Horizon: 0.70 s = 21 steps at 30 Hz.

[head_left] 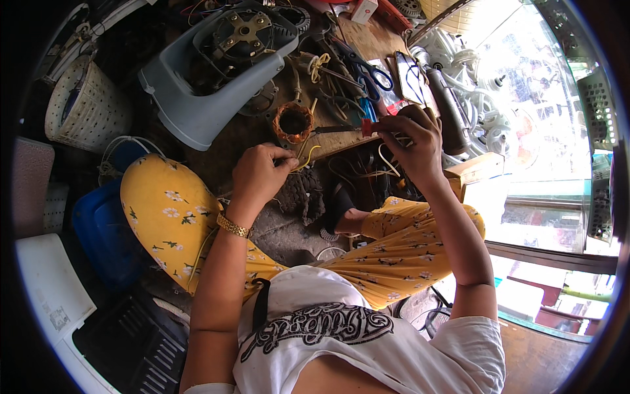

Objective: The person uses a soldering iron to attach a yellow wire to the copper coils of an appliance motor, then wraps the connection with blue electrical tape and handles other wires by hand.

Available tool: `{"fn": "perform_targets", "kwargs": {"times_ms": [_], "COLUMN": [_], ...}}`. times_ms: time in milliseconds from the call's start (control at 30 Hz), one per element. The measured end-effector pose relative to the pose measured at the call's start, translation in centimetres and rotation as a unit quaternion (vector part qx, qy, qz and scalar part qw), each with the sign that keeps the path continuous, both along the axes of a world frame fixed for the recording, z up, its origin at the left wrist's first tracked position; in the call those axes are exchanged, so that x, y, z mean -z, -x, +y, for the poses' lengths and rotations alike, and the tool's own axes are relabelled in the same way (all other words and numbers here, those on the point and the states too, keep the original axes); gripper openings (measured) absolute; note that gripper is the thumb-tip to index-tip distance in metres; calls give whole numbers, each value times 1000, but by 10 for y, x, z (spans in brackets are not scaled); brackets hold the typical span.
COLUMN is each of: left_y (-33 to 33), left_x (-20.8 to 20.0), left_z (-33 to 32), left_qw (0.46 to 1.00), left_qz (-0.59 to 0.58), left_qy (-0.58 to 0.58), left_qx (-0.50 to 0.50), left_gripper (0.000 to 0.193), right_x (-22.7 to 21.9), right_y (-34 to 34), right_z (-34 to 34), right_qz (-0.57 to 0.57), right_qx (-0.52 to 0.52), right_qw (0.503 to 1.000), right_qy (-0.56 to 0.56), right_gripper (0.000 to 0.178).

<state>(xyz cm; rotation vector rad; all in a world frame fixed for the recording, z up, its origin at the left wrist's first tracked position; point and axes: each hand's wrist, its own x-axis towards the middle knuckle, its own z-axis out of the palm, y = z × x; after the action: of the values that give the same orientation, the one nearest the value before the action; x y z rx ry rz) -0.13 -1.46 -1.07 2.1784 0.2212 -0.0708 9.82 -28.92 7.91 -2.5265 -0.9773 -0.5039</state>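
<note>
A ring-shaped motor stator with copper windings sits at the near edge of the wooden work board. Yellow wires run out of its near side. My left hand is just below and left of the stator, thumb and fingers pinched on a wire end. My right hand is closed around the red handle of a soldering iron. Its dark shaft points left, with the tip near the stator's right side; whether they touch, I cannot tell.
A grey fan housing stands at the far left of the board. Blue-handled scissors and a dark cylinder lie at the right. White plastic parts pile up beyond. A perforated basket and blue bin stand left.
</note>
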Motion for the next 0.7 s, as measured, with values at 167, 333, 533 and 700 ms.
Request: {"fn": "perform_targets", "kwargs": {"times_ms": [167,333,533,700], "left_y": [0,1,0,0], "left_x": [-3,4,2,2], "left_z": [-1,0,0,-1], "left_qw": [1000,1000,1000,1000], "left_qz": [11,-26,-9,-8], "left_qy": [-3,0,3,13], "left_qx": [-1,-1,-6,-13], "left_gripper": [17,22,19,18], "right_x": [-6,-7,-6,0], "right_y": [1,1,-1,-2], "right_z": [3,4,3,0], "right_qz": [-13,-12,-13,-2], "right_qx": [-7,-11,-5,2], "right_qw": [1000,1000,1000,1000], "right_qy": [21,20,18,3], "right_gripper": [21,21,21,18]}}
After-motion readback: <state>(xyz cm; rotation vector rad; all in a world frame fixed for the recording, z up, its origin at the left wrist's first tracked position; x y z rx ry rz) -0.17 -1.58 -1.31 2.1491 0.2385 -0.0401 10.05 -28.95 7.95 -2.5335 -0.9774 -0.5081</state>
